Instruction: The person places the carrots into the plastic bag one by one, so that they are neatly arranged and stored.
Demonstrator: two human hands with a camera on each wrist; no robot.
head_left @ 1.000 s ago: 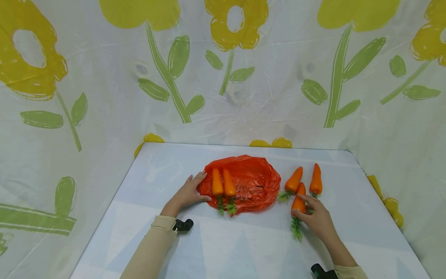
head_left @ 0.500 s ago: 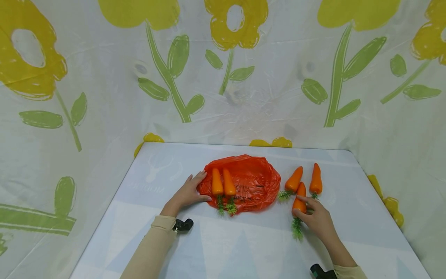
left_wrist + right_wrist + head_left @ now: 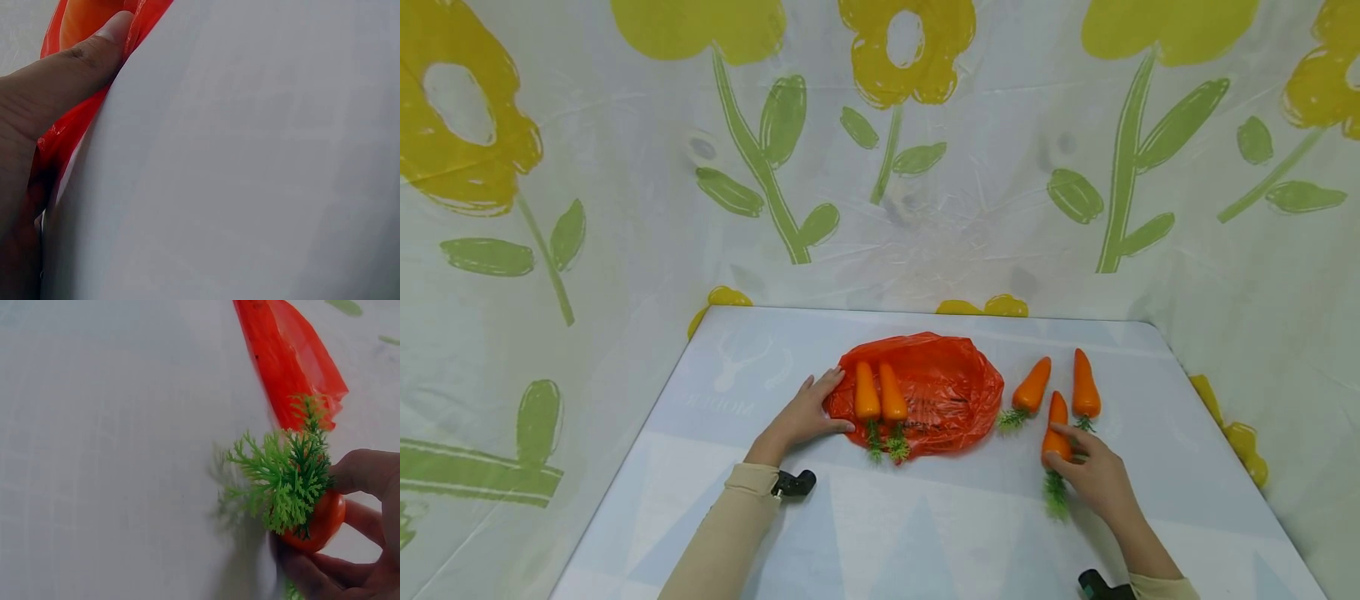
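On the left, my left hand (image 3: pixel 805 412) rests on the edge of a red plastic bag (image 3: pixel 955 375), fingers and thumb spread apart. Its straight thumb (image 3: pixel 75 72) touches the bag in the left wrist view. Two toy carrots (image 3: pixel 867 392) with green tops lie side by side on the bag, near that hand. My right hand (image 3: pixel 1097 475) pinches another orange carrot (image 3: pixel 1056 442) between thumb and fingers, right of the bag. The leafy top (image 3: pixel 290 475) of this carrot faces the right wrist camera.
Two more carrots lie beyond the right hand: one tilted carrot (image 3: pixel 1032 387) beside the bag, and one carrot (image 3: pixel 1084 383) farther right. The pale table (image 3: pixel 880 533) ends at a back edge against a flower-print curtain (image 3: pixel 970 208).
The right hand has shifted a little to the right with its carrot. The rightmost carrot has turned and slid slightly right. My left hand, the bag and its two carrots stay put.
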